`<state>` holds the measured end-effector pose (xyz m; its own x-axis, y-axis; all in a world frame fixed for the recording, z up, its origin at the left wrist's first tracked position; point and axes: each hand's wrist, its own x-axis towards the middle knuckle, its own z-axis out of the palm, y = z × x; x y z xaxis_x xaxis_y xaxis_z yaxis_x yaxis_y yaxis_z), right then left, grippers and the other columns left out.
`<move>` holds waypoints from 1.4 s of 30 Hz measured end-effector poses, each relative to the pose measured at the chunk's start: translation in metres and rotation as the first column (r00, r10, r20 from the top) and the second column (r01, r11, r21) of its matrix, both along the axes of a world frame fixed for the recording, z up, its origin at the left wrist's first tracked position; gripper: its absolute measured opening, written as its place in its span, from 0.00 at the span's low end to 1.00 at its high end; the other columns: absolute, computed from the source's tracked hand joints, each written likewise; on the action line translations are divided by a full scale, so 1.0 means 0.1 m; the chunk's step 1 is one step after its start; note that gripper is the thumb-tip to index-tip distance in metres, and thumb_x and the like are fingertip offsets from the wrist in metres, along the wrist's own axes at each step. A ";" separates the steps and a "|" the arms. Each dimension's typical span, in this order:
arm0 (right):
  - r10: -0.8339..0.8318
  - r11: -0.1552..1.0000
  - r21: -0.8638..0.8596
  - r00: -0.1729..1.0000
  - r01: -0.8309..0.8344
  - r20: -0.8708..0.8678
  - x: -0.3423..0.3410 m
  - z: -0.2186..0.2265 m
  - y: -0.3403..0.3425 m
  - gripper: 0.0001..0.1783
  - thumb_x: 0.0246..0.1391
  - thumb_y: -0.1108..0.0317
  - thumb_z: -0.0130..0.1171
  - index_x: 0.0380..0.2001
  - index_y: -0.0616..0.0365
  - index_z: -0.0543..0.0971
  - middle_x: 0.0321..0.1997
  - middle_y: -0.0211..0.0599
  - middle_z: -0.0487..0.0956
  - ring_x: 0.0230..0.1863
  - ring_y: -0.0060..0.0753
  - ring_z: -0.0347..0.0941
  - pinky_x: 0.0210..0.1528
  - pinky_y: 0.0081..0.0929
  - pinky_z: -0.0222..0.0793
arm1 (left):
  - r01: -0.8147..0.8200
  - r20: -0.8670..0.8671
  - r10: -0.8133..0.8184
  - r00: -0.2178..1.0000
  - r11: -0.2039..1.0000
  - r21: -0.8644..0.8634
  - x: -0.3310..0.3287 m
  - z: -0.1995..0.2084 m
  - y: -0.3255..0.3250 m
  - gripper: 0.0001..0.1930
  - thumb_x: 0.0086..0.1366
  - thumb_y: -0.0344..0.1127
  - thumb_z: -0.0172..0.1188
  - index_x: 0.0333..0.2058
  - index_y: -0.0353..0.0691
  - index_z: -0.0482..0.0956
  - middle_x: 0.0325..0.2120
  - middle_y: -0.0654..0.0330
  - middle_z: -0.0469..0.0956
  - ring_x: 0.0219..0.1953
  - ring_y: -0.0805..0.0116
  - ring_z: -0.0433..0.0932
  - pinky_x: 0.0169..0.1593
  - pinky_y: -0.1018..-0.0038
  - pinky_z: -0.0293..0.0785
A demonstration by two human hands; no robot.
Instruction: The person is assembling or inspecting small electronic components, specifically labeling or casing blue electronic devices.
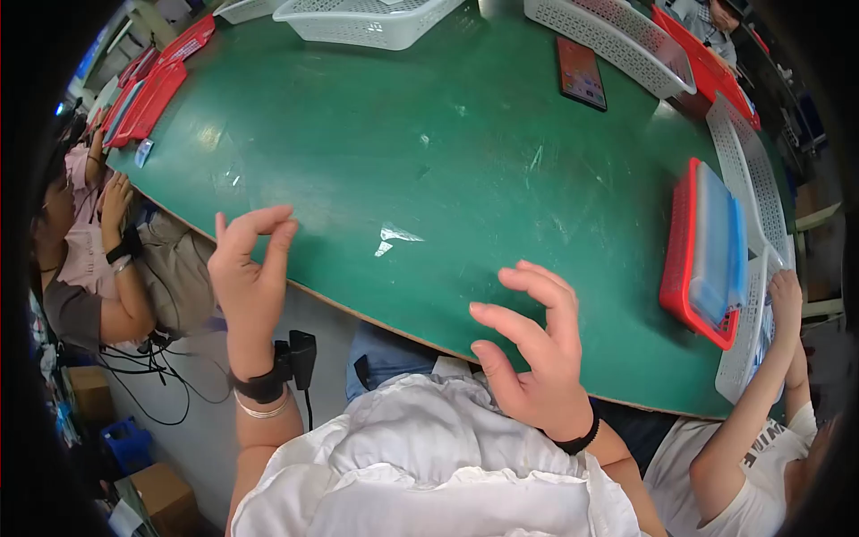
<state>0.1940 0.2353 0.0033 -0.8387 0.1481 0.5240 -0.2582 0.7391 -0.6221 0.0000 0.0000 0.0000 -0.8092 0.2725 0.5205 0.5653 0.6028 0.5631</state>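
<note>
My left hand (250, 259) is raised by the table's near edge at the left. Its thumb and index fingertip meet in a pinch, and anything between them is too small or hidden to make out. Over the near edge on the right hovers my right hand (541, 358), open, fingers curved and apart, holding nothing. Between the hands, a bit farther in, small shiny scraps of clear film (394, 236) lie on the green table (429, 179). Neither hand touches them.
A red basket with blue-white packs (713, 242) stands at the right, beside white perforated baskets (747, 170). A phone (582, 73) lies far right; another white basket (376, 29) is at the far edge. Red trays (148, 103) stand far left. Co-workers sit at both sides.
</note>
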 end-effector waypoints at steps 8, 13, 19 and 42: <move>-0.035 0.999 0.038 0.999 0.034 0.026 -0.01 0.09 -0.07 0.18 0.40 0.70 0.69 0.39 0.50 0.84 0.56 0.45 0.72 0.58 0.52 0.67 0.60 0.46 0.55 | 0.203 -0.108 -0.209 0.972 0.977 -0.065 0.06 0.01 0.19 0.10 0.57 0.30 0.68 0.38 0.38 0.82 0.35 0.60 0.82 0.39 0.61 0.80 0.65 0.49 0.60; -0.033 0.999 0.038 0.998 0.031 0.047 0.02 0.09 -0.06 0.18 0.40 0.67 0.71 0.39 0.50 0.84 0.57 0.45 0.71 0.58 0.53 0.66 0.60 0.45 0.56 | 0.316 -0.028 -0.329 0.944 0.924 -0.217 0.14 0.08 0.34 0.26 0.53 0.44 0.72 0.50 0.41 0.80 0.54 0.48 0.72 0.56 0.45 0.70 0.63 0.46 0.61; -0.064 0.998 0.015 0.994 0.063 0.087 0.06 0.08 -0.09 0.19 0.42 0.64 0.72 0.40 0.52 0.83 0.59 0.47 0.70 0.58 0.53 0.66 0.60 0.44 0.56 | 0.144 -0.100 -0.215 0.971 0.870 -0.471 0.22 0.01 0.52 0.41 0.50 0.72 0.61 0.55 0.50 0.78 0.63 0.46 0.61 0.67 0.32 0.53 0.63 0.33 0.50; -0.042 0.997 -0.066 0.998 0.044 0.040 0.06 0.01 -0.07 0.33 0.50 0.60 0.71 0.55 0.62 0.72 0.59 0.53 0.67 0.58 0.50 0.66 0.58 0.41 0.65 | -0.018 0.489 -0.421 0.764 0.743 0.669 0.55 0.16 -0.21 0.17 0.60 0.25 0.66 0.49 0.34 0.76 0.44 0.61 0.76 0.46 0.73 0.76 0.47 0.77 0.73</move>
<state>0.1995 0.2288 0.0045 -0.8504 0.2181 0.4788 -0.2016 0.7055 -0.6794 0.0547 -0.0211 0.0164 -0.9589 0.2727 0.0784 0.0578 -0.0830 0.9949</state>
